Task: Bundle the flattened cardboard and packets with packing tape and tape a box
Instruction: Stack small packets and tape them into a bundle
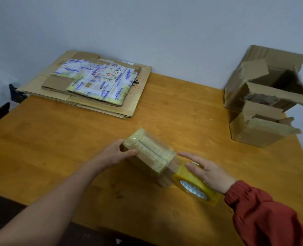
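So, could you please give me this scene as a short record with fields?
left grip: holds the small box
right grip: fingers straight, atop the tape roll
strip: clear tape, runs from roll to box
flattened cardboard: far left of table, packets on top
other boxes: tall open box behind low open box, right side

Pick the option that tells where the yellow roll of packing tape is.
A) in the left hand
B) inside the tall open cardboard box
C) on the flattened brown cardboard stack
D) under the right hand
D: the yellow roll of packing tape lies under the right hand, its clear strip running to the small taped cardboard box that the left hand grips.
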